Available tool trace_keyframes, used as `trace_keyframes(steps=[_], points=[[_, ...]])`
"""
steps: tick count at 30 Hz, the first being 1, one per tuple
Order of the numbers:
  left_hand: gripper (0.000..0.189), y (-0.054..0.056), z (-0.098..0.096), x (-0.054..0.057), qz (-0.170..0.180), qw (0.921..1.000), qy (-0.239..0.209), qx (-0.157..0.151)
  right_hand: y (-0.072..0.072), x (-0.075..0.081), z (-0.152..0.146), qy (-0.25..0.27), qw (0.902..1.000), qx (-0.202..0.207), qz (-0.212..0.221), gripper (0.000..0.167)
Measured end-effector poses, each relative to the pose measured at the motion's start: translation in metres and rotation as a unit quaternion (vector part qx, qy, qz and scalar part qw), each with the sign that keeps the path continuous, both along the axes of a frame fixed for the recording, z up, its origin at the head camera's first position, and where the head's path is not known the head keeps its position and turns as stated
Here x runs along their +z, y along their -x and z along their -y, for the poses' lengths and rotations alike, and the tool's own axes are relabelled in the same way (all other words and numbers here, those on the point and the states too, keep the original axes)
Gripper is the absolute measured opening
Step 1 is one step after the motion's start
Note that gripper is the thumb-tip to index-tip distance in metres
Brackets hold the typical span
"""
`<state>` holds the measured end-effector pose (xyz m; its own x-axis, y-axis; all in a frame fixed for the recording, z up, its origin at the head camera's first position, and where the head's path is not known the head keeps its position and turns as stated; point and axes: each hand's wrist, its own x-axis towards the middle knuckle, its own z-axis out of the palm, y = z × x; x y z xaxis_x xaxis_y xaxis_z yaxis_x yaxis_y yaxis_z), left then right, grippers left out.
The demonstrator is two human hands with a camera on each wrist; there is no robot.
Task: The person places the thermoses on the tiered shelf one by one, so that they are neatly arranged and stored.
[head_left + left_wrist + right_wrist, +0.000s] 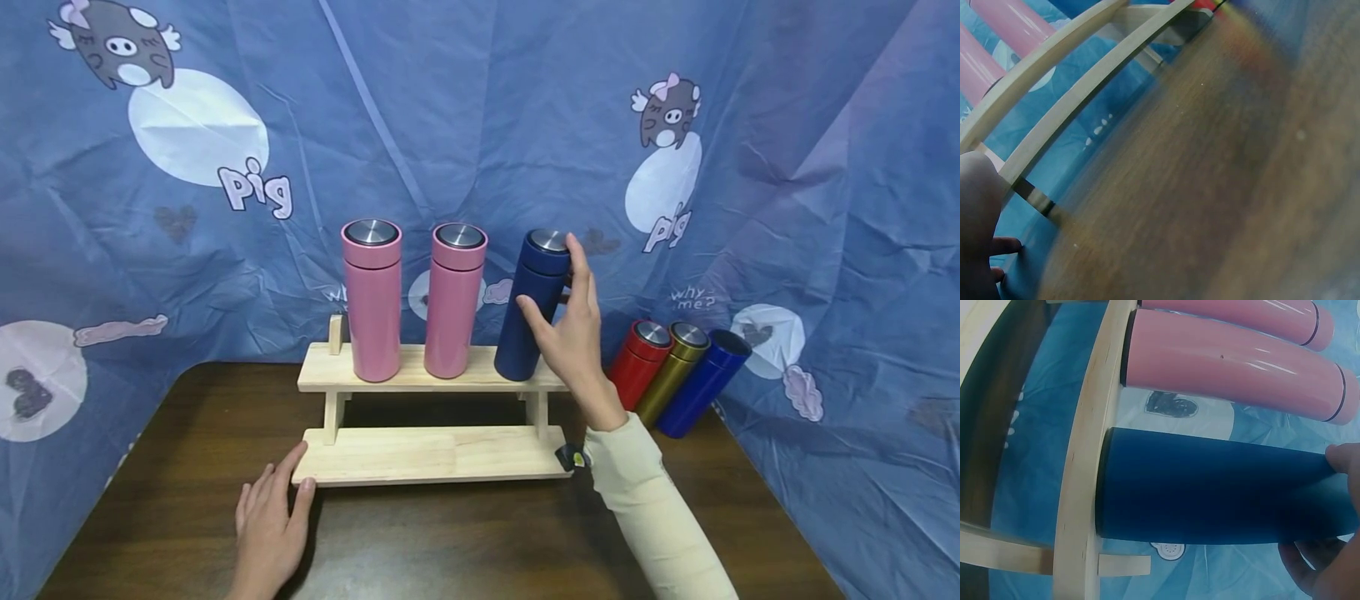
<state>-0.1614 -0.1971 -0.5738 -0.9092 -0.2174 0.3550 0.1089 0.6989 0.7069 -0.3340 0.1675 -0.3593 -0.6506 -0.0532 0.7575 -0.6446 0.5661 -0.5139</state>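
My right hand [573, 333] holds a dark blue thermos bottle [531, 308] near its top, thumb on the near side and fingers around the right. The base of this bottle [1210, 487] meets the upper shelf of a two-tier wooden rack [412, 454]. To its left, two pink thermos bottles [375, 317] [450, 312] stand upright on that shelf. My left hand [273, 521] touches the left end of the lower shelf, its fingers extended. Part of this hand [982, 219] appears beside the shelf end in the left wrist view.
Right of the rack, a red bottle [637, 367], a gold bottle [670, 375] and a bright blue bottle [701, 387] lean in a row. A small black item [568, 457] sits by the lower shelf's right end. Blue printed cloth [480, 108] hangs behind the brown table [450, 542].
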Motion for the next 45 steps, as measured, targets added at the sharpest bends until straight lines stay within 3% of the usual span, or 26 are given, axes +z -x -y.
trace_keyframes(steps=[17, 27, 38, 45], points=[[0.046, 0.001, 0.0, -0.001, 0.007, 1.0, 0.001, 0.001, -0.008, 0.001, -0.011, -0.023, 0.9997, 0.002, 0.0, 0.107], [0.046, 0.001, -0.001, 0.0, 0.002, 1.0, 0.0, 0.0, -0.022, -0.001, -0.035, 0.0, 0.999, -0.015, -0.042, 0.1], [0.047, 0.001, -0.001, 0.0, 0.004, 1.0, -0.005, -0.003, -0.044, -0.02, -0.077, 0.038, 0.9932, -0.066, -0.088, 0.088], [0.047, 0.001, 0.001, 0.0, -0.004, 1.0, -0.005, -0.004, -0.058, -0.035, -0.104, 0.09, 0.9815, -0.116, -0.123, 0.077]])
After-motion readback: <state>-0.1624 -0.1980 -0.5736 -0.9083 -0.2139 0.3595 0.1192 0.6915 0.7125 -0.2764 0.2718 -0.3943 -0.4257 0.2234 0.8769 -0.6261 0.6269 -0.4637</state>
